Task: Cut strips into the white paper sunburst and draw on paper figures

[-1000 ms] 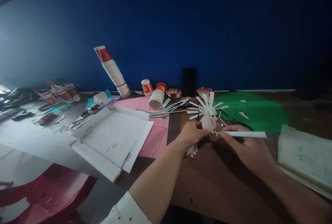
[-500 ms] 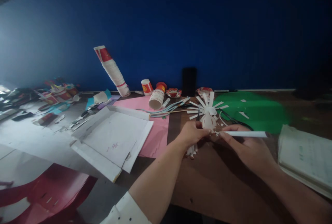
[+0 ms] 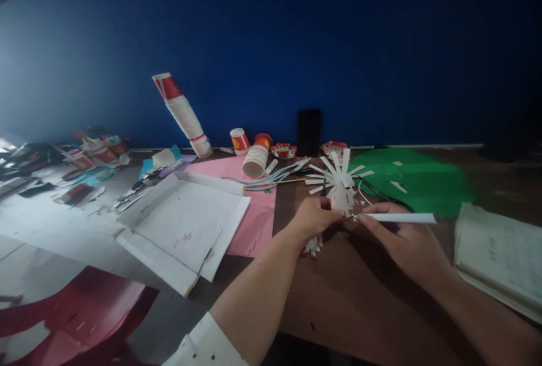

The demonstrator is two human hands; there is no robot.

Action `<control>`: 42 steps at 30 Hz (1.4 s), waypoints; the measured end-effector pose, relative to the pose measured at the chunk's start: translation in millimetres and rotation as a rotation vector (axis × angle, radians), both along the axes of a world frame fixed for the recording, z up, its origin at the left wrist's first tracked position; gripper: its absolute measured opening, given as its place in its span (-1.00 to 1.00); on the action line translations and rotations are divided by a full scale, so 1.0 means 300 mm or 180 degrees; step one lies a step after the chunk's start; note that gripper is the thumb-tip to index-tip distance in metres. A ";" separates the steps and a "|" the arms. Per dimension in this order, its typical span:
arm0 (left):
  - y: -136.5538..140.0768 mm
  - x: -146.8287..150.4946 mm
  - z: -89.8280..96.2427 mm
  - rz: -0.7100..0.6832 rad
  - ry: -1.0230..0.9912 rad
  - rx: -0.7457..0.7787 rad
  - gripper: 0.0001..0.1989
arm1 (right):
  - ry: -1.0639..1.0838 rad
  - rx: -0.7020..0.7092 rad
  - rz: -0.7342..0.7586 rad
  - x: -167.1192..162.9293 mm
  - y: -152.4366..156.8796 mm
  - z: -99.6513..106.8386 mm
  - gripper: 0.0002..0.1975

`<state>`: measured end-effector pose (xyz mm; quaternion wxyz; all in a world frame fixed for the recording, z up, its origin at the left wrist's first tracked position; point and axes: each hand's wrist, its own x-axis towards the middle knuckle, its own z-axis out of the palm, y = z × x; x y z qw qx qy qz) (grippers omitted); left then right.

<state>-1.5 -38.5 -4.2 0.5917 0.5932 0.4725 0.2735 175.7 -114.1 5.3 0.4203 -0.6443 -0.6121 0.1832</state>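
My left hand [image 3: 312, 220] is closed, thumb and finger pinching a small piece of white cut paper [image 3: 354, 217] with ragged, curled ends. From the right, my right hand [image 3: 396, 236] grips a slim white pen-like stick [image 3: 406, 218], its inner end hidden by the fingertips, which meet the paper piece. Just behind the hands, a white paper cup [image 3: 341, 181] has its side cut into strips that fan outward. Another bunch of white paper strips [image 3: 313, 246] lies below my left wrist, partly covered.
Pink paper [image 3: 262, 225] and an open white box lid [image 3: 182, 230] lie left, green paper [image 3: 423, 177] right. Along the blue wall stand a leaning stack of paper cups [image 3: 186, 120] and a dark phone-like slab [image 3: 309, 131]. A notebook [image 3: 499, 256] and red chair [image 3: 84, 309] flank the front.
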 end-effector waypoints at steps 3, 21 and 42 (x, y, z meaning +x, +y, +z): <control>0.000 0.000 -0.003 -0.0007 -0.0040 0.0002 -0.77 | 0.0009 0.0040 0.0000 0.001 -0.001 -0.001 -0.78; -0.003 0.001 0.003 0.0019 -0.0007 -0.0032 -0.78 | 0.0012 0.0061 -0.0022 -0.001 -0.002 0.003 -0.79; -0.007 0.000 0.015 0.0011 0.0082 -0.0002 -0.82 | 0.0017 0.0123 -0.0002 -0.009 -0.005 0.017 -0.83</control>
